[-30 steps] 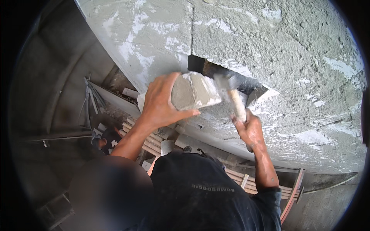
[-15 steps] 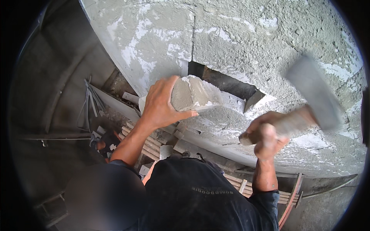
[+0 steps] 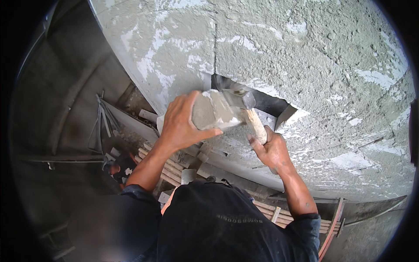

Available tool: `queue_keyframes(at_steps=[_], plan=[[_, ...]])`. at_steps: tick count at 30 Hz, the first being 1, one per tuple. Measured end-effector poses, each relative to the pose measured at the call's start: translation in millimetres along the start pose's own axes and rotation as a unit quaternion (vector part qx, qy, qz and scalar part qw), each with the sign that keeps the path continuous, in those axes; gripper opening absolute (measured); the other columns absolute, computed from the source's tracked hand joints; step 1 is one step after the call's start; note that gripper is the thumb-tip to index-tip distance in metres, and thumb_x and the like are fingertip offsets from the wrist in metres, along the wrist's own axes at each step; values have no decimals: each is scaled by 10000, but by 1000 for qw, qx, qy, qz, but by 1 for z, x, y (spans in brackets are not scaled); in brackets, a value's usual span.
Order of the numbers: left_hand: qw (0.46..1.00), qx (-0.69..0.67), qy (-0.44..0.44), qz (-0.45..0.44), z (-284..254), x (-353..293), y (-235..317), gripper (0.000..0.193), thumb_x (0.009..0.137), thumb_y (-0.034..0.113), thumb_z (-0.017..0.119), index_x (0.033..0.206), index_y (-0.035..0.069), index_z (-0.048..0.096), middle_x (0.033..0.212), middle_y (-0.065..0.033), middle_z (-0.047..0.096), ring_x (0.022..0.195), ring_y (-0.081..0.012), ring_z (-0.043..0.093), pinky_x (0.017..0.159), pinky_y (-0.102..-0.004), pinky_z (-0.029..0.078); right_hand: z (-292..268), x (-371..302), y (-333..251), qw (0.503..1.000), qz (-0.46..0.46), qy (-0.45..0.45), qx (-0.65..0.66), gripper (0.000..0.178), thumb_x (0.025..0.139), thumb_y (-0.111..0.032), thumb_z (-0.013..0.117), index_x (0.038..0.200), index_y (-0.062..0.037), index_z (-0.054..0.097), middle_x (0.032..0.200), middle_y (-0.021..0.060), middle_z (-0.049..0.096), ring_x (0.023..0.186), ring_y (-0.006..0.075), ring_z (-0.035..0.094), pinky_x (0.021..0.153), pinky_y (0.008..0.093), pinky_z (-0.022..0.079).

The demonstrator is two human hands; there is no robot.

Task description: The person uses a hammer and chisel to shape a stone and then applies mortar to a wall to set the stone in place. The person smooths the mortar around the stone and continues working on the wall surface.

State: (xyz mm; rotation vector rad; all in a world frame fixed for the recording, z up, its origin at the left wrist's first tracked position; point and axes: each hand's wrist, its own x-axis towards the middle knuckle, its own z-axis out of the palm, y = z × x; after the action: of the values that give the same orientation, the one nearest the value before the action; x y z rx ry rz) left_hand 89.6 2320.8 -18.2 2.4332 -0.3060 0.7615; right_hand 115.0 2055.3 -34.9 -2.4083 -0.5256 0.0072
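My left hand is wrapped round a rough, mortar-covered block piece, thumb along its lower edge. The block sits at the near side of a rectangular opening in the plastered wall surface. My right hand grips the pale wooden handle of a hammer. Its metal head is at the block's right end, over the opening; motion blur hides whether the two touch. Inside, the opening is dark, with a slanted piece at its right corner.
Below lie wooden poles and boards. A person is lower down at the left, near a bundle of thin strips. A reddish curved bar stands at the lower right. A dark curved wall fills the left side.
The hammer has swung from the right, leftward to the block at the opening, my right hand moving left with it. My left hand keeps its hold, and the block has barely shifted.
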Motion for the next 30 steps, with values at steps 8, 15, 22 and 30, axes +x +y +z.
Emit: queue_keyframes(at_steps=[8, 15, 22, 30], plan=[[1000, 4, -15, -19, -5, -4, 0, 908, 541, 354, 866, 1233, -51, 439, 1109, -205, 541, 1043, -353, 542, 893, -413, 425, -10, 0, -20, 922, -270, 219, 172, 274, 791, -225, 704, 922, -24, 572, 616, 137, 590, 531, 288, 617, 515, 351, 485], [999, -9, -9, -44, -3, -5, -4, 912, 542, 357, 869, 1238, -49, 442, 1129, -208, 539, 1065, -351, 538, 911, -409, 420, -21, -9, -9, 984, -37, 49, 167, 318, 880, -321, 590, 866, -6, 548, 602, 58, 578, 494, 121, 551, 403, 275, 429], [1000, -6, -3, -26, -2, -1, -4, 934, 553, 406, 857, 1242, -56, 427, 1108, -229, 529, 1048, -373, 518, 897, -446, 414, -14, -24, -3, 997, 10, -16, 69, 268, 855, -280, 598, 861, -12, 607, 509, 52, 504, 438, 169, 483, 442, 289, 391], [998, -12, -21, -51, -7, -3, -4, 912, 556, 347, 864, 1249, -54, 427, 1154, -218, 529, 1091, -352, 527, 924, -413, 416, -23, -34, -7, 970, -152, 60, 178, 303, 871, -284, 581, 882, 18, 568, 527, 40, 545, 428, 137, 519, 400, 263, 418]])
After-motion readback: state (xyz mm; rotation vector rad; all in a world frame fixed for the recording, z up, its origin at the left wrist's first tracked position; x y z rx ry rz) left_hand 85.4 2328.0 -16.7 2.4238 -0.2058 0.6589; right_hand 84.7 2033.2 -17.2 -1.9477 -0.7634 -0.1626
